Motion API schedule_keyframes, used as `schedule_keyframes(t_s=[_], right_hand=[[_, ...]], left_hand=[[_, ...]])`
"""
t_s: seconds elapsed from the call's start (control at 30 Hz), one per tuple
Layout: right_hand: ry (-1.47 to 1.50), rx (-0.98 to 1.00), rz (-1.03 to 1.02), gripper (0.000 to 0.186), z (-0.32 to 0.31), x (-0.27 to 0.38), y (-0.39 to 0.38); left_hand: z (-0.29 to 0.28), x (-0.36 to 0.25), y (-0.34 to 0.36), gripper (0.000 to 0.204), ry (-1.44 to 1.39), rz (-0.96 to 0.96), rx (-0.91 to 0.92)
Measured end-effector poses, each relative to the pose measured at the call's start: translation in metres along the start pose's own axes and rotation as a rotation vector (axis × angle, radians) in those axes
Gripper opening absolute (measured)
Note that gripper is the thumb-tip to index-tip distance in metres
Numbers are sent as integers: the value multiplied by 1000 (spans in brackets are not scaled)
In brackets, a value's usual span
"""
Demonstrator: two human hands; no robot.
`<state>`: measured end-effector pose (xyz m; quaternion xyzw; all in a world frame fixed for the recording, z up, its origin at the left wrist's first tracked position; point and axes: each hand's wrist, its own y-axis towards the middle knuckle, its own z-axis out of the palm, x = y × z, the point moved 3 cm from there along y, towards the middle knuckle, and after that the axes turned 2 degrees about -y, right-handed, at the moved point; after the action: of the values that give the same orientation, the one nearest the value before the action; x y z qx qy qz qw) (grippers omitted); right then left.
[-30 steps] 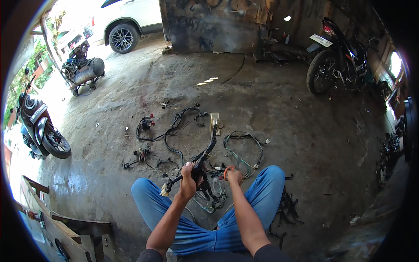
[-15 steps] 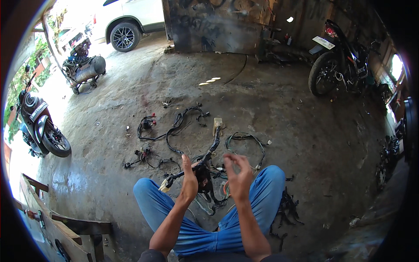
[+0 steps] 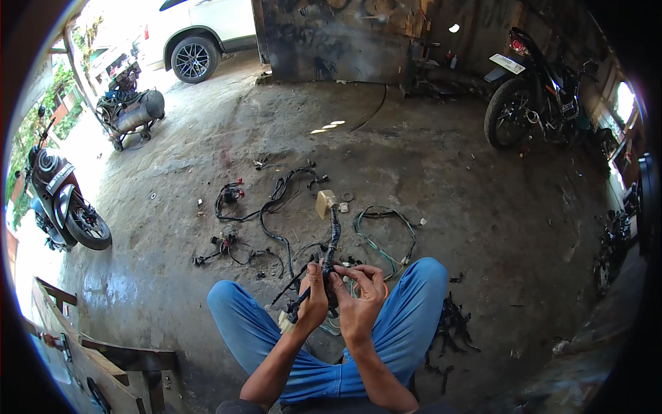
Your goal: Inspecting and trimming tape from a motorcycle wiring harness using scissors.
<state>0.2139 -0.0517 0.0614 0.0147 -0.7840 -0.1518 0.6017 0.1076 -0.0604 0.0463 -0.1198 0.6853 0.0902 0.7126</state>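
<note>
Between my knees, my left hand (image 3: 314,298) is closed around a thick black-taped wiring harness (image 3: 334,238). My right hand (image 3: 360,298) pinches at the same bundle from the right, its fingertips against the wires; exactly which strand it grips is hidden. A yellowish boxy connector (image 3: 325,204) tops the harness, raised toward the far side. Below my left hand a cream connector (image 3: 286,321) pokes out. Other harness branches spread on the ground ahead: a black looped one (image 3: 276,196), one with red-tipped plugs (image 3: 231,196), and a greenish wire loop (image 3: 386,234).
Black scraps of stripped tape or wire (image 3: 455,324) lie beside my right knee. A wooden bench (image 3: 127,355) stands at the near left. Motorcycles flank the floor, one at left (image 3: 65,196) and one at far right (image 3: 527,96). A compressor (image 3: 131,110) and a white car (image 3: 207,31) are behind.
My hands have come together on the harness; the right one, formerly raised and apart, now touches it. The harness's boxy connector has lifted and tilted to the left.
</note>
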Motion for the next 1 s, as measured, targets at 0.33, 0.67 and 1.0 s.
schedule_keyframes(t_s=[0.33,0.67,1.0], right_hand=[[168,142,164,16,-18,-3,7],[200,207,172,15,-4,-28,1],[229,207,62,12,-4,-34,4]], left_hand=[[-5,22,5,59,50,262,146],[-31,40,1,50,-251,-357,477],[-23,34,2,44,-377,-213,481]])
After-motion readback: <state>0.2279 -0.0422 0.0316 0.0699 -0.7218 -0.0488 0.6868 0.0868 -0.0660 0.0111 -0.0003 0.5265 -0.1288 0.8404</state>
